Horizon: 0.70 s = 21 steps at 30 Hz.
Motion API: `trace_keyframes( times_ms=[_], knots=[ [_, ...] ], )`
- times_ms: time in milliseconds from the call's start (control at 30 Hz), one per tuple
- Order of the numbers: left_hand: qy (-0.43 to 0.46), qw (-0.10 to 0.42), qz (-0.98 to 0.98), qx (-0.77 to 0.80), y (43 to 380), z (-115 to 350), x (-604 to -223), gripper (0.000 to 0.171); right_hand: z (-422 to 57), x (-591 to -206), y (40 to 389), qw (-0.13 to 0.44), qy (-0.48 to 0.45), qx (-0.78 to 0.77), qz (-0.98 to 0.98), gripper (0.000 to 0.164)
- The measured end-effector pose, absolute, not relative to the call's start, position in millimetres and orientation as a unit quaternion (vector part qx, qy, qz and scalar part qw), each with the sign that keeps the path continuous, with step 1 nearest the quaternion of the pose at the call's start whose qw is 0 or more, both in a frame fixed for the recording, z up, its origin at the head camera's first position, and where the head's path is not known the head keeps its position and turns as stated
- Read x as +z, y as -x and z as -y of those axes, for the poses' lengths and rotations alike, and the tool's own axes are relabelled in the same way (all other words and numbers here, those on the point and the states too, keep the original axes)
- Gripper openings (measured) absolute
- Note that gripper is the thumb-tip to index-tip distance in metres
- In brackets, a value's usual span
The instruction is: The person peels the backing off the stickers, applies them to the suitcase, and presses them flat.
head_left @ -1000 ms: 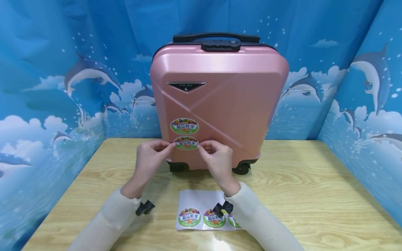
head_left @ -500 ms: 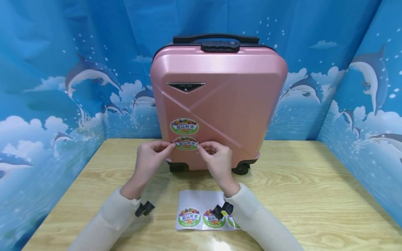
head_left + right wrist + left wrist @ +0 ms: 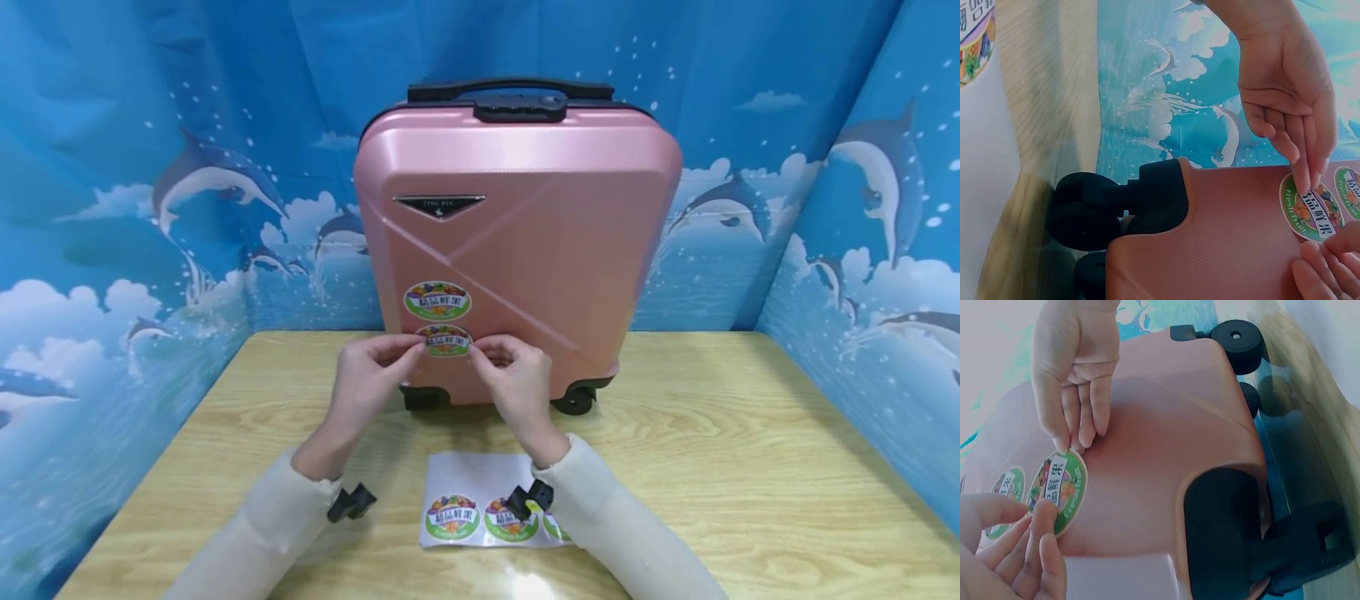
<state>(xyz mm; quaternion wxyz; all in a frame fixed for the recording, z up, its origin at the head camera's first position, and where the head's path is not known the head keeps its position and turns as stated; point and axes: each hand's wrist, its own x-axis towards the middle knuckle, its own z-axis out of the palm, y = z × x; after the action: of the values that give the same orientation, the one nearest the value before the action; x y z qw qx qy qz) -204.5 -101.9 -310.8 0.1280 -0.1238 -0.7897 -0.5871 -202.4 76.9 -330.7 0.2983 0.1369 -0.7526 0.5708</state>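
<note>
A pink hard-shell suitcase [image 3: 555, 250] stands upright on the table. Low on its front is an oval fruit sticker [image 3: 448, 342], lying against the shell in both wrist views. My left hand [image 3: 365, 375] pinches its left end between thumb and forefinger, the fingertips overlapping the print. At the opposite end, my right hand [image 3: 517, 379] pinches the edge the same way. A second matching sticker [image 3: 437, 301] lies flat on the shell just above. In the left wrist view, the held sticker [image 3: 1072, 487] partly covers the view of its neighbour.
A white sticker sheet [image 3: 480, 473] with several fruit stickers lies on the wooden table [image 3: 750, 467] in front of the suitcase, partly under my right sleeve. Black wheels [image 3: 576, 402] support the suitcase. Blue dolphin-print curtains [image 3: 787, 100] enclose the back and sides.
My left hand has shifted slightly right, its fingertips now further over the sticker's left end. The right hand keeps its place; the whole view has drifted a little.
</note>
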Motion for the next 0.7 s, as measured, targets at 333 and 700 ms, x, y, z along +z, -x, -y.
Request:
trace_keyframes(
  times_ms=[333, 700],
  knots=[
    [0.151, 0.097, 0.775, -0.606, 204.3, 86.9, -310.7, 0.021, -72.1, -304.5, 179.3, 0.290, -0.135, 0.569, 0.757, 0.005],
    [0.168, 0.085, 0.760, -0.622, 207.4, 77.0, -312.6, 0.019, -75.7, -303.6, 178.2, 0.292, -0.147, 0.556, 0.764, 0.006]
  ],
)
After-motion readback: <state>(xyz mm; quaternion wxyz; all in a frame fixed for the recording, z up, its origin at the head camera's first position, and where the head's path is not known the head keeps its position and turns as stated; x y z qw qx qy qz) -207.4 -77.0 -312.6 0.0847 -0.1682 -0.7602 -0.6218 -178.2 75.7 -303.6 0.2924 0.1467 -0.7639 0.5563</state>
